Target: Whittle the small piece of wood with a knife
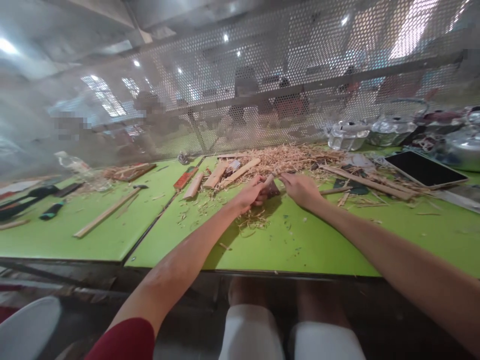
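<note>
My left hand [254,194] is closed around a small pale wood piece [269,179], with a dark brownish sheet [272,188] just under it. The fingers of my right hand [299,189] are pressed together at the other end of the same wood piece. Both hands are close together above the green table [300,245]. Curly wood shavings [292,159] are heaped right behind them, and a few lie below my left hand. Several short wood blocks [215,175] rest to the left of my left hand.
A long wood strip [371,183] and a tablet [426,169] lie to the right, near clear containers [348,136]. On the left are a hammer [108,211], a plastic bottle [84,170] and dark-handled tools [50,211]. A perforated screen [240,95] stands behind.
</note>
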`<state>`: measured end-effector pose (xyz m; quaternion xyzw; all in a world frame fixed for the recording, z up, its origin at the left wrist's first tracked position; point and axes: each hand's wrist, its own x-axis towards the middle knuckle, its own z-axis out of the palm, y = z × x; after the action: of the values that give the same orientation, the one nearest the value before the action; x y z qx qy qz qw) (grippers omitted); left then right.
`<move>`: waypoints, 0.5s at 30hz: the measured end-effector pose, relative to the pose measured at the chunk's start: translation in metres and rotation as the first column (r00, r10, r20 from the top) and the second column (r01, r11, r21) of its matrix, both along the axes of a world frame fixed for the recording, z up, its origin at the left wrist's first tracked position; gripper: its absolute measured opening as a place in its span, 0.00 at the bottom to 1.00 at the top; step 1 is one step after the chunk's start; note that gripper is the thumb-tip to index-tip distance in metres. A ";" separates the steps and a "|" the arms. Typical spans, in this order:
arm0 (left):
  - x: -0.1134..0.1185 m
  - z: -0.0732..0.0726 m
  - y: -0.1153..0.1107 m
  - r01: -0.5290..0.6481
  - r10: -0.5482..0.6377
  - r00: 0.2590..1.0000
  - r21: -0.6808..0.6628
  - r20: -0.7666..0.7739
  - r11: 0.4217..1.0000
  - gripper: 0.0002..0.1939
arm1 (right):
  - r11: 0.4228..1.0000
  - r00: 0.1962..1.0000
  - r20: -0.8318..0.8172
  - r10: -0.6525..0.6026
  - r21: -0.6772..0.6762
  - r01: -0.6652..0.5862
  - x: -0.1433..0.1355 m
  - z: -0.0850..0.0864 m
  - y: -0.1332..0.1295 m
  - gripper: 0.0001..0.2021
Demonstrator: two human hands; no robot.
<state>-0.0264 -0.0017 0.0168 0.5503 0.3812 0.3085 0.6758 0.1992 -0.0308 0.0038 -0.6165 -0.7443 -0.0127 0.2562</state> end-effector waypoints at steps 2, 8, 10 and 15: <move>0.000 0.000 0.000 -0.006 0.006 1.000 -0.002 -0.005 1.000 0.06 | 1.000 0.999 0.039 -0.011 0.006 0.011 -0.001 0.002 -0.001 0.30; 0.000 -0.007 0.006 0.004 -0.004 1.000 0.021 0.031 1.000 0.07 | 0.999 0.999 -0.013 0.043 -0.001 -0.043 -0.002 0.005 -0.003 0.27; 0.001 -0.010 0.008 0.013 -0.015 0.998 0.036 0.058 0.999 0.11 | 0.995 0.995 -0.040 0.093 -0.026 -0.094 -0.004 0.004 -0.002 0.26; 0.003 -0.008 0.007 -0.003 -0.002 0.998 0.075 0.066 0.997 0.10 | 0.989 0.987 -0.071 0.141 -0.035 -0.144 -0.009 -0.001 0.000 0.24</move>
<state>-0.0229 0.0052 0.0084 0.5648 0.3469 0.3409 0.6667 0.1900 -0.0311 0.0025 -0.5667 -0.7776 0.0416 0.2692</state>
